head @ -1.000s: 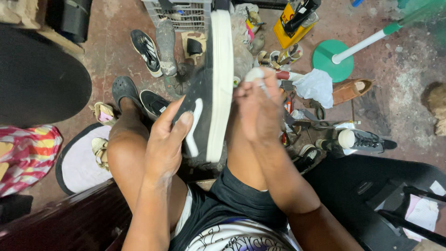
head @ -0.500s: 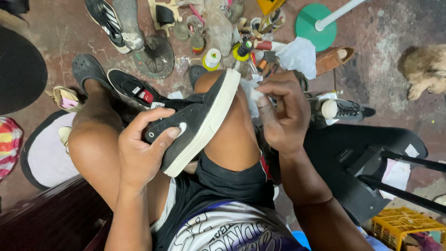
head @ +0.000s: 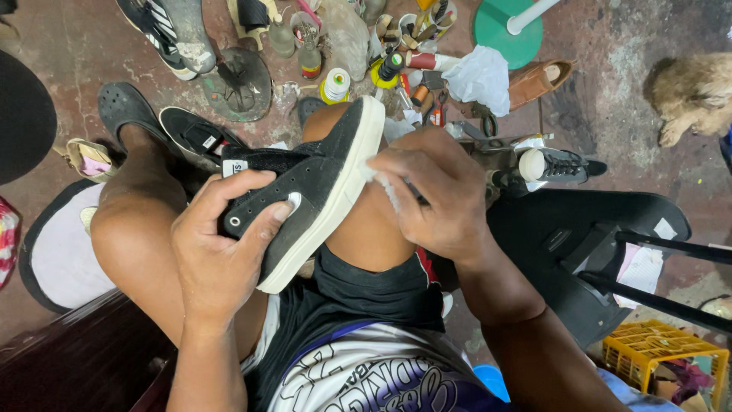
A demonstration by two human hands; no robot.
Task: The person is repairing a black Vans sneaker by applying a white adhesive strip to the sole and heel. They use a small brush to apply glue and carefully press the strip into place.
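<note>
A black canvas sneaker [head: 313, 179] with a cream rubber sole rests across my knees, sole edge turned to the right. My left hand [head: 221, 244] grips its upper from below, thumb by the eyelets. My right hand [head: 435, 191] presses a small white cloth [head: 379, 181] against the sole's edge near the toe, fingers closed around it. A thin dark tool seems tucked in that hand, mostly hidden.
The matching black sneaker [head: 194, 133] lies on the floor beside my left leg. Glue bottles [head: 335, 84], small tools and a white rag [head: 480, 76] are scattered ahead. A black stool [head: 595, 244] stands right, a yellow crate [head: 663, 358] lower right, a furry dog [head: 694, 91] upper right.
The sneaker has tilted from upright to lying across my knees. My right hand has come down onto the sole edge with the cloth. The view has dipped lower.
</note>
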